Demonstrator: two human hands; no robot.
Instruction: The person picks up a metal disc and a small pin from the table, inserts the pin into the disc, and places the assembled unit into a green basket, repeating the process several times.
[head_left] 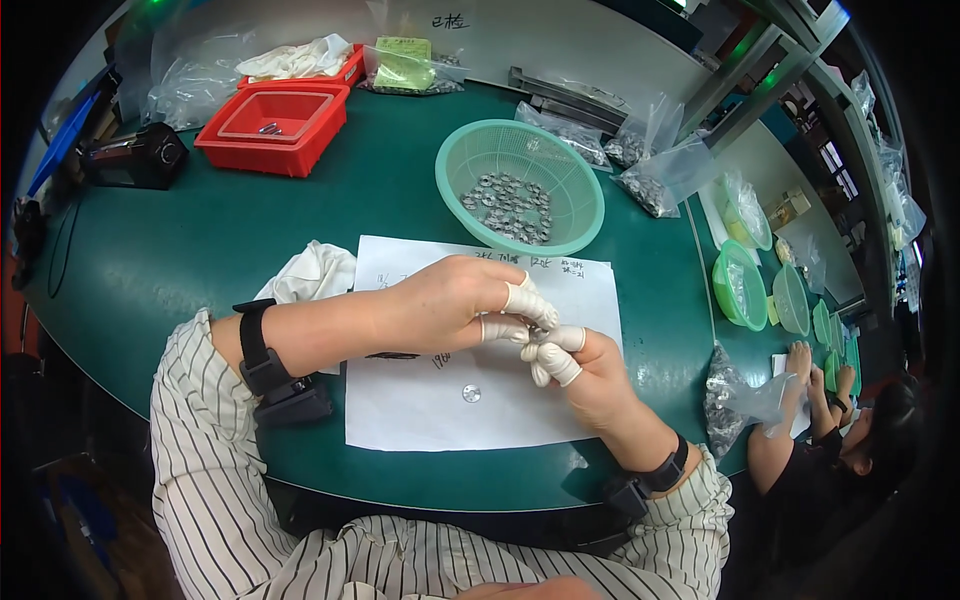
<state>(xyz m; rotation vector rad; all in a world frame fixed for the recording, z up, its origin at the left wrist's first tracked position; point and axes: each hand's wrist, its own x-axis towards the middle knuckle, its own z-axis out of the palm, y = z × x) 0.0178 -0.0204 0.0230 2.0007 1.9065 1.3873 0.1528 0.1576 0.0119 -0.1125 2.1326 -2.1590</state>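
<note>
My left hand [462, 293] and my right hand [596, 372] meet above a white paper sheet [420, 415], with white finger cots on several fingertips. Between the pinched fingertips shows a bit of a small metal part [538, 333], mostly covered by the fingers. Both hands are closed around it. A single round silvery metal disc [471, 394] lies on the paper below them. Just beyond the sheet stands a pale green mesh basket [450, 200] with many similar small metal pieces [508, 207] in its bottom.
Red plastic trays [313, 150] and a black box-shaped device [135, 157] stand at the far left. Clear bags of metal parts [655, 188] lie at the back right. A white cloth [312, 275] is beside my left forearm. Another person [850, 440] works at the right.
</note>
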